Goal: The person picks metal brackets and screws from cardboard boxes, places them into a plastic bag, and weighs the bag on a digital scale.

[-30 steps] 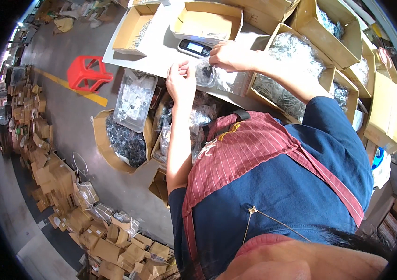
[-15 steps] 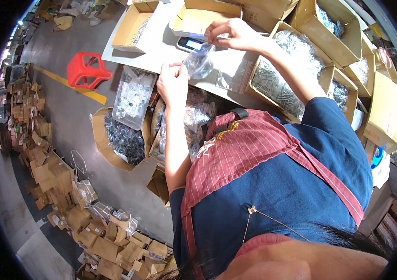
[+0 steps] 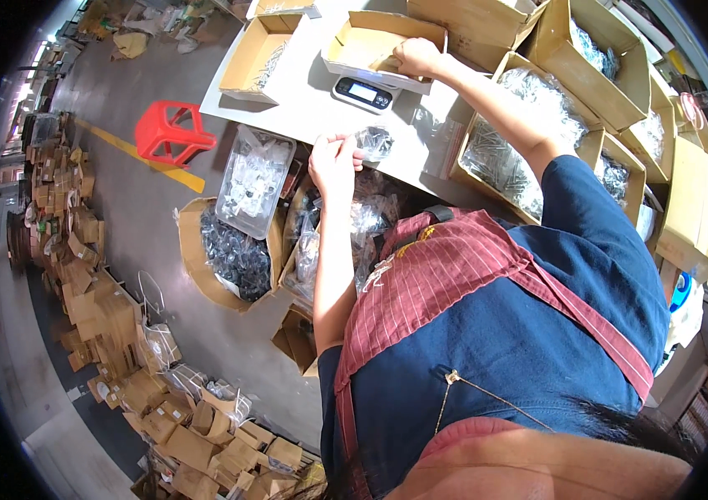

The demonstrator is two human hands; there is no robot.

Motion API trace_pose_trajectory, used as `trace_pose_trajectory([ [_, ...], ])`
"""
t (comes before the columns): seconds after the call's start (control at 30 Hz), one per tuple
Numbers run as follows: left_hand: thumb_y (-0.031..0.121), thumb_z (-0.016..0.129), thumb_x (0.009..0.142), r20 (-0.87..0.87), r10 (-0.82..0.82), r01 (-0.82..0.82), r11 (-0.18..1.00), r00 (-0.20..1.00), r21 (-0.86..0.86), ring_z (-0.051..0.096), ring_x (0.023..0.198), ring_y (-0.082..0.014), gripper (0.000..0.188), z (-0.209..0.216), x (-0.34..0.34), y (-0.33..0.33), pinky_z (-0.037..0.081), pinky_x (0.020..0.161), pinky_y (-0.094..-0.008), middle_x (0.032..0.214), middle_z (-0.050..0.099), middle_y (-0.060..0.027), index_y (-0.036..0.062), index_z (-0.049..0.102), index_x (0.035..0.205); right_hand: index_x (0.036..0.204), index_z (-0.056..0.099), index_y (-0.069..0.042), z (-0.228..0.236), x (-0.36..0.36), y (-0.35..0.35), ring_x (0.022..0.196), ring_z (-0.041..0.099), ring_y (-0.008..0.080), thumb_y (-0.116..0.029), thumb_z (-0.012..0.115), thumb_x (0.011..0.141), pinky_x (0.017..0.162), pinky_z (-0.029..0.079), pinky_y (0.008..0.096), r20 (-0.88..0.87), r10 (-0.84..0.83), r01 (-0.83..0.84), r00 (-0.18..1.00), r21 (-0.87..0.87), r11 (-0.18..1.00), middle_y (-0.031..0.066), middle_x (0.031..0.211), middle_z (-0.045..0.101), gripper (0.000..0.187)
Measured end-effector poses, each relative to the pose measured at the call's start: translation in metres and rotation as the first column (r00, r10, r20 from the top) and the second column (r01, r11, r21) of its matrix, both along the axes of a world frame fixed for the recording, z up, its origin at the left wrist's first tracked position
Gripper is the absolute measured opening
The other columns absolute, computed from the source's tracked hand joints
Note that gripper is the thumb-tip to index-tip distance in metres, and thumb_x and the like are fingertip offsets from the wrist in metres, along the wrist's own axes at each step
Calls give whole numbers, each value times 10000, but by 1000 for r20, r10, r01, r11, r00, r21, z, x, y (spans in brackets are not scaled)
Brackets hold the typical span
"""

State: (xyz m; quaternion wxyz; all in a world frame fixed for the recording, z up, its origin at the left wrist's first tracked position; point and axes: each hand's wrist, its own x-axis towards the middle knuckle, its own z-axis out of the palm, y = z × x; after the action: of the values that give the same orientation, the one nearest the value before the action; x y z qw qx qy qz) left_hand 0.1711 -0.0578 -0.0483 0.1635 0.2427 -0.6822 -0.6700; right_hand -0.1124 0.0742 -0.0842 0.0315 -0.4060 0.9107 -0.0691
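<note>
My left hand [image 3: 335, 162] is closed on the edge of a small clear plastic bag [image 3: 375, 143] with dark and shiny pieces inside, held at the table's near edge. My right hand [image 3: 419, 58] reaches into the right end of a shallow cardboard box [image 3: 352, 50]. Its fingers are bent together; whatever they pinch, if anything, is hidden. The box rests on a digital scale [image 3: 362, 93] with a lit display. More flat clear bags [image 3: 444, 143] lie on the table, right of the bag in my left hand.
Left of the scale stands a cardboard box of screws [image 3: 264, 71]. An open box of bagged long screws [image 3: 504, 158] is at the right, among more boxes. Below the table edge are a clear plastic bin [image 3: 254, 187] and a carton of dark bagged parts [image 3: 233, 254]. A red stool [image 3: 172, 133] stands on the floor.
My right hand has let go of the plastic bag and moved up into the box on the scale. My left hand keeps the bag, which now hangs lower. The whole view has shifted slightly.
</note>
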Motion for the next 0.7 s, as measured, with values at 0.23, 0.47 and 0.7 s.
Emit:
trace_pose_trajectory([
  [0.23,89,652,912,-20,22,-21,997,1000,73,593,531,-78,122,-1,3,1,491,481,-203,678,663,-67,-17,610,952,895,770,-44,48,11,8,665,666,121,-206,634,846,670,532,268,573,144,237,807,-538,809,51,758,724,217],
  [0.47,56,654,894,-49,19,-10,982,999,189,577,529,-84,125,0,-9,2,479,487,-205,682,654,-67,-16,620,990,1027,738,-47,99,61,22,809,653,110,-243,683,898,757,531,252,742,448,309,499,-635,708,41,893,710,241],
  [0.7,88,680,868,-38,8,-1,983,999,186,554,540,-97,229,3,-12,1,466,502,-216,690,626,-54,-21,612,1058,1041,727,-41,114,95,32,854,658,114,-207,722,874,821,534,265,755,542,408,369,-655,636,41,931,711,235],
])
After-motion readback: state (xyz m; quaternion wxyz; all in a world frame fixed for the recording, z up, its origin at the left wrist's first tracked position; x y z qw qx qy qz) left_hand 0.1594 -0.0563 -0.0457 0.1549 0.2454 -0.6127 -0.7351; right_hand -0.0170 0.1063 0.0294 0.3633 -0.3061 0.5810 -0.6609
